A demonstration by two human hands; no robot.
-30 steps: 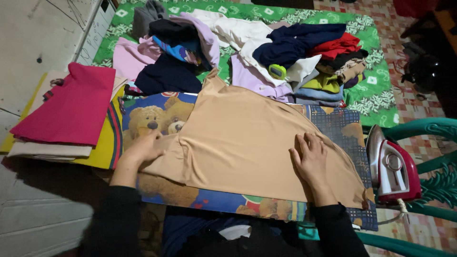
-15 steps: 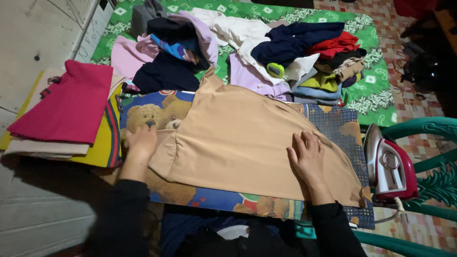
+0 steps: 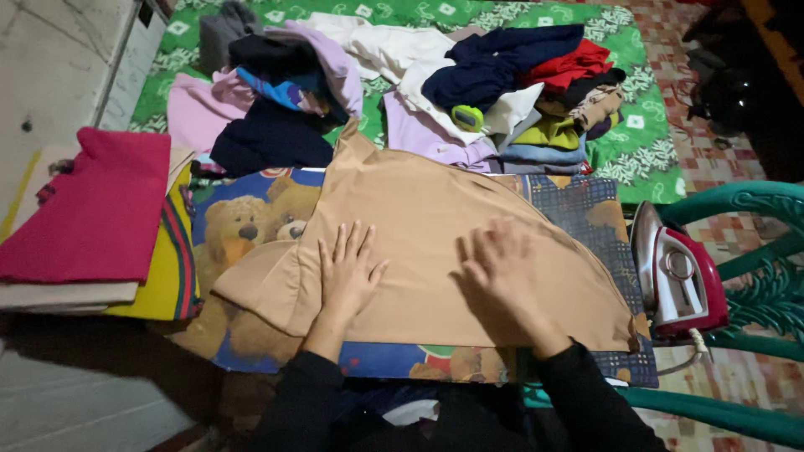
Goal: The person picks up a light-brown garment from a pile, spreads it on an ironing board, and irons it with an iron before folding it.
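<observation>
Floor-level and dim, the scene centres on a low padded surface covered with a teddy-bear print cloth [image 3: 251,226], with a green patterned mat [image 3: 645,142] spread beyond it. At far left lies a folded stack topped by a flat red cloth [image 3: 92,205] over a yellow piece. Next comes the tan, smooth-knit garment [image 3: 435,209], spread across the bear-print surface with its left edge folded over into a flap. The left hand [image 3: 347,268] lies open and flat on that garment just right of the flap, fingers spread and pointing away. The right hand [image 3: 502,268], blurred, also seems open and palm-down on the tan fabric, near the left one. Behind them, a loose heap of mixed clothes [image 3: 469,75] in navy, lilac, white and red sits on the green mat. At far right a red and white electric iron [image 3: 678,280] stands upright by a green plastic chair [image 3: 754,251], apart from both hands. Smoothing this cloth well would call for flat palms pressing outward from the middle toward the edges, so wrinkles leave rather than bunch at the fold.
</observation>
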